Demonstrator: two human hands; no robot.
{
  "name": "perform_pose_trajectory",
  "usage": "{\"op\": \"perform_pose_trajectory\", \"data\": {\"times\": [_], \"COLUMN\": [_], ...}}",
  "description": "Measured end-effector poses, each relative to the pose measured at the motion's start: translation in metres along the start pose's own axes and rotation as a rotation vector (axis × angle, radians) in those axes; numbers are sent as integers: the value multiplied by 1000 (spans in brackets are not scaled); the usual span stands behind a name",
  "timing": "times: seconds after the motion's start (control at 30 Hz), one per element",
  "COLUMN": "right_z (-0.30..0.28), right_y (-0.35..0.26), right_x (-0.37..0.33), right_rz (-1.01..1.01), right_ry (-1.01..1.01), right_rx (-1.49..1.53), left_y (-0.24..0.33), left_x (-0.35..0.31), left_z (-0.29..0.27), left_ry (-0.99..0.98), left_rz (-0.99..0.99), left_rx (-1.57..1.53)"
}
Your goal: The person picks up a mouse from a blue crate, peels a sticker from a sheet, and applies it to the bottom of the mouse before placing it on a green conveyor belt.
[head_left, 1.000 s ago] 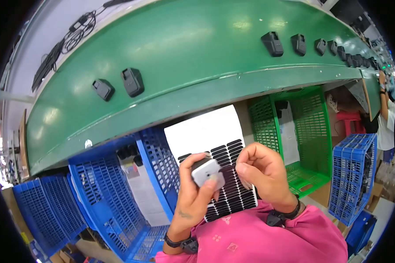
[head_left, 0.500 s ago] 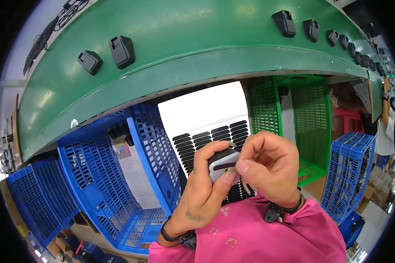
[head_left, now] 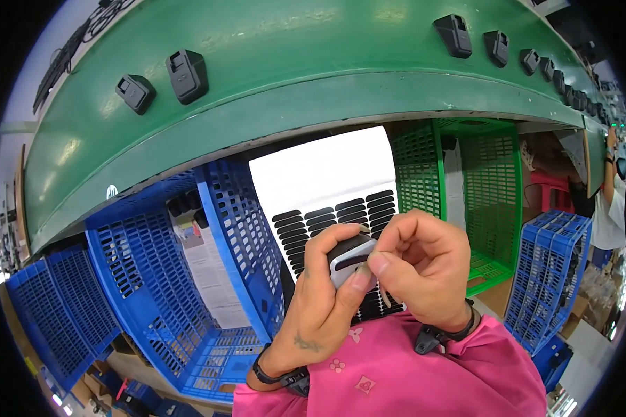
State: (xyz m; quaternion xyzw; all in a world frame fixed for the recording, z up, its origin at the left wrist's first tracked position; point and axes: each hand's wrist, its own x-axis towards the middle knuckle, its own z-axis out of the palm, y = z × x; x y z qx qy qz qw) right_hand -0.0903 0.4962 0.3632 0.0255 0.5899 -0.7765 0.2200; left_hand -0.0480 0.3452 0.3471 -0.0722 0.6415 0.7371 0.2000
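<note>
My left hand [head_left: 320,299] is wrapped round a small device with a black body and a light grey face [head_left: 345,271], held over my lap. Along that face lies a dark strip [head_left: 353,260], apparently like the black oval pads on the sheet. My right hand [head_left: 428,267] pinches at the strip's right end, thumb against forefinger; its other fingers are curled. Beneath both hands rests a white sheet [head_left: 327,163] with rows of black oval pads [head_left: 289,229]. Part of the device is hidden by my fingers.
A green table [head_left: 271,48] spans the far side, with black charger-like units [head_left: 186,76] at left and several more [head_left: 453,36] at right. Blue crates [head_left: 153,278] stand left, a green crate [head_left: 494,187] right. Another blue crate [head_left: 549,271] and a person [head_left: 611,215] are farther right.
The device has tilted slightly in my left hand, and the dark strip slants more steeply. My right hand stays pinched at its end, shifted slightly left. The view has moved a little.
</note>
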Motion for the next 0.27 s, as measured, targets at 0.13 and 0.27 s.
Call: {"op": "perform_pose_trajectory", "data": {"times": [0.13,0.27], "right_z": [3,3], "right_y": [5,8], "right_x": [-1,-2], "right_rz": [-47,-79], "right_ry": [38,54], "right_rx": [-48,-80], "left_y": [1,-2], "left_x": [0,-2], "left_z": [3,2], "left_ry": [25,40], "left_rz": [23,37], "left_rx": [24,50]}}
